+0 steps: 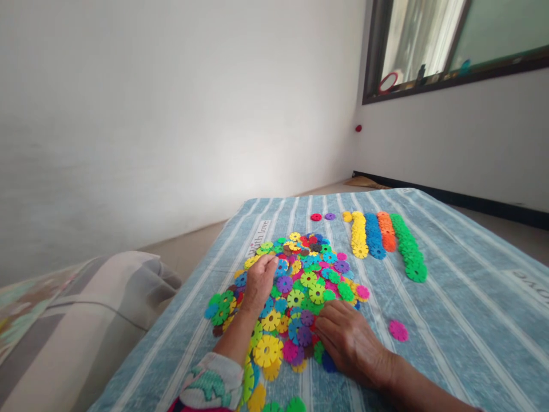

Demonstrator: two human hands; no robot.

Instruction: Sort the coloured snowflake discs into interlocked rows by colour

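A pile of notched plastic discs in many colours (295, 297) lies on the striped blue cloth (463, 297). Over the pile's left part is my left hand (261, 280), its fingers closed beside a blue disc; what they hold, if anything, is hidden. My right hand (349, 340) rests at the pile's right edge, fingers curled down among the discs, with red and green ones beside them. Overlapping rows of yellow (359, 234), blue (374, 236), orange (386, 231) and green discs (409, 249) lie at the back right. A pink disc (398, 330) sits apart, right of my right hand.
Single red (316, 217) and purple discs (330, 217) lie near the cloth's far edge. Grey and white striped fabric (98, 309) is at the left. White walls (180, 103) and a dark-framed window (372, 57) stand behind.
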